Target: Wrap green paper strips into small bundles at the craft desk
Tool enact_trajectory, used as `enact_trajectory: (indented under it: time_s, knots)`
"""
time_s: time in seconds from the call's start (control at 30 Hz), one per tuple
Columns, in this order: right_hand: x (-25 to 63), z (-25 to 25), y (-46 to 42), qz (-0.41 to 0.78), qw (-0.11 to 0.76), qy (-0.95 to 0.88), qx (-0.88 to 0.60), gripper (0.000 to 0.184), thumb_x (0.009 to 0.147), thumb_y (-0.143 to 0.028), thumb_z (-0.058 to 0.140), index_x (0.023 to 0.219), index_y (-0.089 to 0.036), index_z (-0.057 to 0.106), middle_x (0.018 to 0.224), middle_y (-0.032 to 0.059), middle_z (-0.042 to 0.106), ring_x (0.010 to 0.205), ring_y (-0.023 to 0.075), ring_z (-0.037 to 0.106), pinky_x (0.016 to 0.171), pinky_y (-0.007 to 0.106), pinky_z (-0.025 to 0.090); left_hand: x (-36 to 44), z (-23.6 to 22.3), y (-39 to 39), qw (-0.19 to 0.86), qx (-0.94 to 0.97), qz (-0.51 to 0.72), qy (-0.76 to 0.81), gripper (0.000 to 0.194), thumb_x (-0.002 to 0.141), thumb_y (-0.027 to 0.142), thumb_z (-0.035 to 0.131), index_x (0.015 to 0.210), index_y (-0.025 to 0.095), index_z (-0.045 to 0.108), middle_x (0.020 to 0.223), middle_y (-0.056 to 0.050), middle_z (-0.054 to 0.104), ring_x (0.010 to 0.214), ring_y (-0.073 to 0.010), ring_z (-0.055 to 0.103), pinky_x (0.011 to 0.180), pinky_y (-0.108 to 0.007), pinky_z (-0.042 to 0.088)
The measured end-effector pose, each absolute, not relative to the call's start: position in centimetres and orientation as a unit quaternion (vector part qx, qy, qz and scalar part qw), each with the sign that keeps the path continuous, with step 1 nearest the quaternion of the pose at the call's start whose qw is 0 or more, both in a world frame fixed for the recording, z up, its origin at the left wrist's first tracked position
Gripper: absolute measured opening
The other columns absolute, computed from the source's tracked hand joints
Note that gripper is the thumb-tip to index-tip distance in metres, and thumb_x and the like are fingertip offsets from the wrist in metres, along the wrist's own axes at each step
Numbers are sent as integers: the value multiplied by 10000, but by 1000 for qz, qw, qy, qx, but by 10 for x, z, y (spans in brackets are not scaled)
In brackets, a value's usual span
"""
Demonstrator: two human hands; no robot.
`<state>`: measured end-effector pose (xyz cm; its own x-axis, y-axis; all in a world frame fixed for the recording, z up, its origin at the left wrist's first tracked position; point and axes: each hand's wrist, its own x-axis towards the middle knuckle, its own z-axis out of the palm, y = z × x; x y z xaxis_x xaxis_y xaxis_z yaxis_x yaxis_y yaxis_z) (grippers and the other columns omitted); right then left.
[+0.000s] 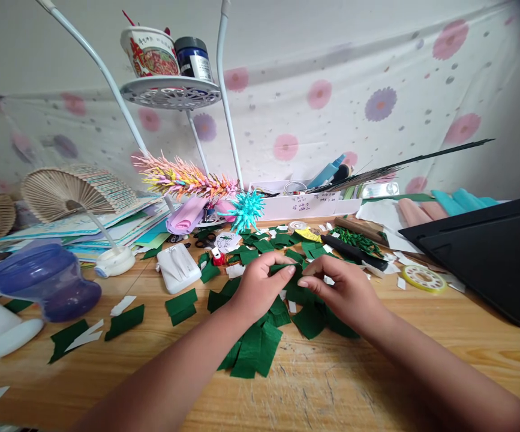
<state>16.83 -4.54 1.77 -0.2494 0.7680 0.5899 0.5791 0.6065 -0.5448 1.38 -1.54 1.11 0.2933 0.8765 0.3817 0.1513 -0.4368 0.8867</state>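
My left hand (257,287) is pinched, thumb against forefinger, on a small piece of dark green crepe paper (299,273). Facing it, my right hand (347,293) has its thumb and curled fingers closed at the other edge of this piece; its exact grip is partly hidden. Below both hands lies a loose heap of cut green crepe paper pieces (257,351), and more are scattered behind them. A black-handled tool (354,252) rests just beyond my right hand, beside a bundle of twisted green strips (356,238).
At left stand a blue-purple plastic container (46,282), a white case (179,267) and a fan (73,195) on stacked papers. A turquoise spiky ornament (246,211) is behind. Right are a yellow tape roll (424,278) and a large black panel (489,258). A white stand (170,90) rises behind.
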Motion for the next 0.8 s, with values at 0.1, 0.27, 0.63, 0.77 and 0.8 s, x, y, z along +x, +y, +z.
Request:
enact_trajectory:
  time_s: [0.1,0.27,0.63,0.77,0.8]
  knots:
    - [169,17,-46,113,451,-776,-426,93,747,-273,528,731,-193,483,595,-24,536,541,110,486,503,205,374,14,11,-18,394,702,467,366,148,711,243,531,812,148,581,817,-40,609,809,-164,555,738,-285,434]
    - [168,16,-45,93,453,-777,-427,112,742,-272,532,716,-195,456,609,-20,539,547,110,483,496,204,370,15,11,-20,422,700,447,363,153,709,241,533,824,155,582,829,-37,616,805,-164,559,716,-281,450]
    - [171,16,-45,52,416,-792,-445,233,725,-410,520,690,-192,446,558,-16,472,517,123,440,459,220,347,14,21,-28,428,739,408,324,135,697,178,541,796,156,630,820,-36,631,787,-152,558,724,-252,432]
    - [173,16,-42,46,413,-796,-440,283,704,-447,529,682,-189,418,605,-7,453,550,130,429,476,227,349,12,18,-26,432,740,405,318,136,679,183,563,792,159,636,819,-37,627,791,-157,557,733,-260,430]
    - [174,16,-42,47,409,-802,-433,291,709,-452,522,655,-189,410,602,-5,456,556,133,433,482,229,348,12,18,-26,429,744,405,315,141,677,182,566,798,159,635,822,-39,624,797,-158,555,736,-260,428]
